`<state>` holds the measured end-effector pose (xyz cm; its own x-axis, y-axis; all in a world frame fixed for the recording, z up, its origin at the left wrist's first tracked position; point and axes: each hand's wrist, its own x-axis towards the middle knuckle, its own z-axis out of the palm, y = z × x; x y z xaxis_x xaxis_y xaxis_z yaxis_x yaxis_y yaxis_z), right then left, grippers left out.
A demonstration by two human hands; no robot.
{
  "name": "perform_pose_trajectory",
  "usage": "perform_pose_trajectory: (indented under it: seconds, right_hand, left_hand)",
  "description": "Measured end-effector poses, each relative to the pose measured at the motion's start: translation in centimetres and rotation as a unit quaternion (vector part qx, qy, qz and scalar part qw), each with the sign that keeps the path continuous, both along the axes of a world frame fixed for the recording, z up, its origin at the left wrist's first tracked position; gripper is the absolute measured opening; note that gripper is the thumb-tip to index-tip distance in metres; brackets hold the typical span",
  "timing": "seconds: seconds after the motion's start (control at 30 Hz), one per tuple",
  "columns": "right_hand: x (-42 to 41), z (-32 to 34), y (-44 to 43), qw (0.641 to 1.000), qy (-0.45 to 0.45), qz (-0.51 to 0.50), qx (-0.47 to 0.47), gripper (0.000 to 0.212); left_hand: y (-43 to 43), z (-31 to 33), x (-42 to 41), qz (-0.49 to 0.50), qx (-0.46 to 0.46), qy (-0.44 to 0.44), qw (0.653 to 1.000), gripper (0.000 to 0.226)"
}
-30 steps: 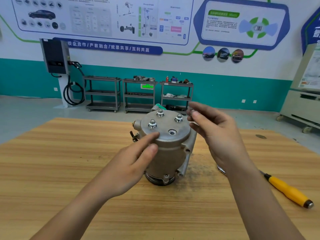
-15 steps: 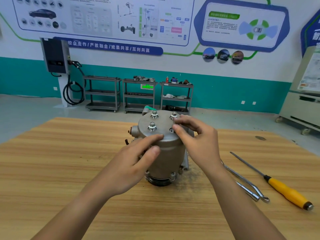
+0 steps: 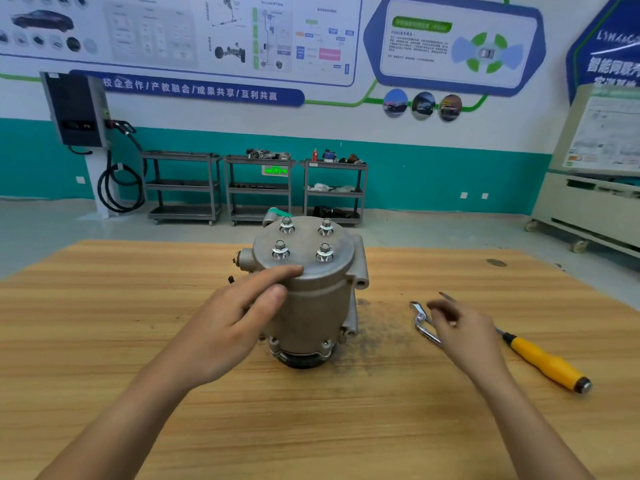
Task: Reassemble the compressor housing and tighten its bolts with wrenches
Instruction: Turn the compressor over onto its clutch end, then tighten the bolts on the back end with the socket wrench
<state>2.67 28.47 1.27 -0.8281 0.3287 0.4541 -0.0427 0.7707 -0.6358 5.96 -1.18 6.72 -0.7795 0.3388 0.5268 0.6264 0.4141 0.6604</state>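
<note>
Risk: compressor (image 3: pixel 311 306) tipped when bolts (image 3: pixel 280 251) torqued, being merely touched by straight fingers of left hand (image 3: pixel 235 327); right hand (image 3: pixel 464 327) loosely curled, empty, held over wrench (image 3: pixel 424 323) at 3 o'clock

Compressor (image 3: pixel 311 306): grey cast housing, upright, pulley end down. Four bolts (image 3: pixel 280 250) with washers sit in the top cover, heads up. Wrench (image 3: pixel 421 322) lies flat to its right, apart, partly hidden.

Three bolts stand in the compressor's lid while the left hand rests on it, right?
Not three: the head view shows four bolts in the compressor's lid. The left hand does rest on it.
</note>
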Motion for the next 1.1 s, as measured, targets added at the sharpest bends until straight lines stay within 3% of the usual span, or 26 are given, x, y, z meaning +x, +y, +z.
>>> perform_pose_trajectory:
  seconds: [0.07,0.13,0.23,0.3,0.33,0.4,0.47,0.57,0.63,0.7,0.9,1.1]
  right_hand:
    - [-1.2,-1.2,2.5,0.964,-0.194,-0.044,0.175,0.021]
    - [-2.2,-1.9,3.5,0.914,-0.289,-0.037,0.284,0.023]
    - [-3.5,-1.9,3.9,0.892,-0.323,-0.002,0.316,0.023]
    - [-3.7,-1.4,3.9,0.908,-0.327,0.029,0.258,0.021]
    - [-3.5,-1.1,3.9,0.934,-0.306,0.048,0.181,0.019]
    - [-2.7,-0.1,3.5,0.966,-0.224,0.1,-0.081,0.017]
    - [-1.6,2.2,2.2,0.926,-0.12,0.172,-0.313,0.011]
    - [0.1,7.5,-0.8,0.839,0.015,0.32,-0.44,0.015]
    - [1.1,11.0,-3.4,0.795,0.094,0.397,-0.449,0.017]
    - [1.5,13.6,-6.1,0.786,0.151,0.432,-0.415,0.006]
    - [0.7,15.0,-10.3,0.849,0.195,0.407,-0.275,0.022]
    - [-0.2,14.6,-10.8,0.863,0.19,0.401,-0.24,0.021]
  left_hand:
    - [-0.5,0.3,-0.3,-0.018,-0.008,-0.015,1.0,0.049]
    - [-0.8,0.7,-0.4,-0.032,-0.027,-0.024,0.999,0.052]
    - [-0.9,1.2,-0.4,-0.043,-0.048,-0.032,0.997,0.051]
    - [-0.9,1.2,-0.4,-0.053,-0.059,-0.039,0.996,0.047]
    - [-1.0,1.3,-0.4,-0.055,-0.065,-0.04,0.996,0.043]
    - [-1.1,1.5,-0.3,-0.057,-0.075,-0.039,0.995,0.041]
    - [-1.3,1.8,-0.2,-0.057,-0.092,-0.04,0.993,0.049]
    - [-1.1,2.8,-0.2,-0.045,-0.145,-0.029,0.988,0.039]
    - [-0.8,3.8,0.0,-0.037,-0.171,-0.024,0.984,0.03]
    - [-0.5,4.6,0.2,-0.031,-0.188,-0.027,0.981,0.039]
    - [-0.6,4.8,0.6,-0.033,-0.19,-0.039,0.981,0.045]
    - [-0.8,4.7,0.3,-0.038,-0.177,-0.045,0.982,0.047]
